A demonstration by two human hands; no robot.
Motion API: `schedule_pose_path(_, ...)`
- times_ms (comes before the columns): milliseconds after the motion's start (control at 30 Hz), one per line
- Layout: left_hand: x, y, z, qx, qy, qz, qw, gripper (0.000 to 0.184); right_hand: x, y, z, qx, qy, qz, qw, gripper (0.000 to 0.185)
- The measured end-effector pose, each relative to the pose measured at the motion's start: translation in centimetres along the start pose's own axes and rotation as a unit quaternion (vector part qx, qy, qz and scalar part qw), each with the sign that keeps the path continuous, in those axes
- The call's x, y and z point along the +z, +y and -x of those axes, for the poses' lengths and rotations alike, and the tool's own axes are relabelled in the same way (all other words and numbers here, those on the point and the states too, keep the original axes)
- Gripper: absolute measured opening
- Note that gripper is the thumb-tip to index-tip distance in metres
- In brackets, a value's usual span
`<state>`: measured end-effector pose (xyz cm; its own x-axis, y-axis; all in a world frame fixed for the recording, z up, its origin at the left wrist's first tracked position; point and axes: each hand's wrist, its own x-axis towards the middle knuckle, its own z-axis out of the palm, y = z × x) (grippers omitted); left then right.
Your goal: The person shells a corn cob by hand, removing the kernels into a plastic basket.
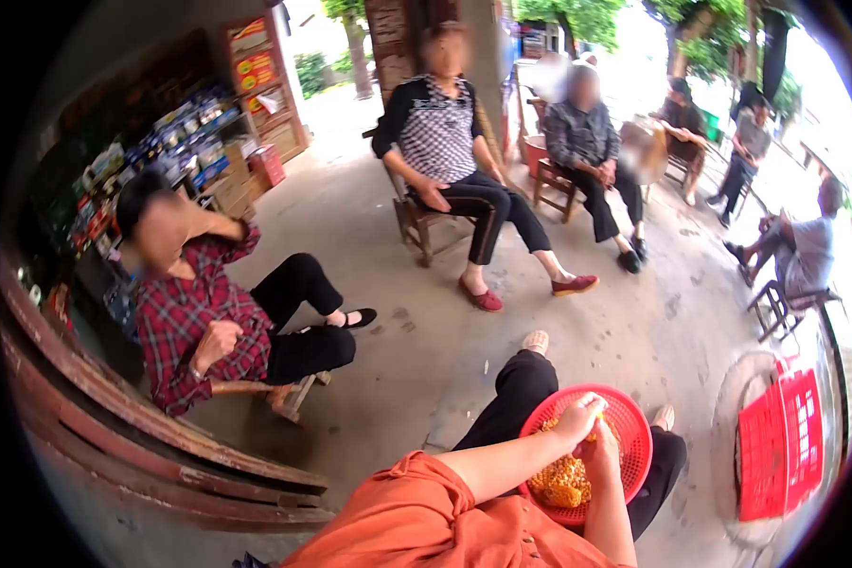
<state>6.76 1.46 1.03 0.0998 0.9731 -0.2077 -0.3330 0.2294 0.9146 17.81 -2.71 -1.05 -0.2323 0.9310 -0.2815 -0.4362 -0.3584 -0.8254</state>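
A round red plastic basket (642, 445) rests on my lap between my knees. Yellow corn kernels (545, 485) lie inside it, together with what looks like a corn cob (564, 496) near its front side. Above the basket my left hand (577, 422) is closed around a yellow ear of corn (594, 434), mostly covered by my fingers. My right hand (597, 458) grips the same ear from below, close against the left.
A red plastic crate (781, 443) stands on the floor at right. A person in a plaid shirt (204, 317) sits at left; another in a checkered top (445, 133) sits ahead. Several more people sit farther back. Shelves with goods (175, 142) line the left wall.
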Motion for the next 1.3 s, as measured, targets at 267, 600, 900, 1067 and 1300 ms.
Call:
schedule_pose_path(267, -4.0, 1.7, 1.4, -0.033, -0.158, -0.110, 0.981, 0.020, -1.0, -2.3, 1.1, -0.021, 0.018, 0.044, 0.999, 0.025)
schedule_pose_path(600, -6.1, -0.1, 1.4, -0.087, -0.201, -0.076, 0.973, 0.016, -0.8, -2.4, 2.4, 0.026, 0.050, 0.100, 0.993, 0.025)
schedule_pose_path(900, -4.8, -1.5, 0.6, 0.001, -0.266, -0.179, 0.947, 0.008, -2.0, -2.1, 2.6, 0.038, 0.077, 0.061, 0.994, 0.019)
schedule_pose_path(1067, -3.7, -2.0, 2.6, 0.113, -0.120, -0.326, 0.931, 0.009, -1.8, -2.1, 2.5, 0.047, 0.107, 0.064, 0.991, 0.020)
schedule_pose_path(1300, -4.4, -2.0, 3.1, 0.004, -0.179, -0.173, 0.969, 0.009, -1.7, -1.6, 2.3, 0.027, 0.121, 0.111, 0.986, 0.022)
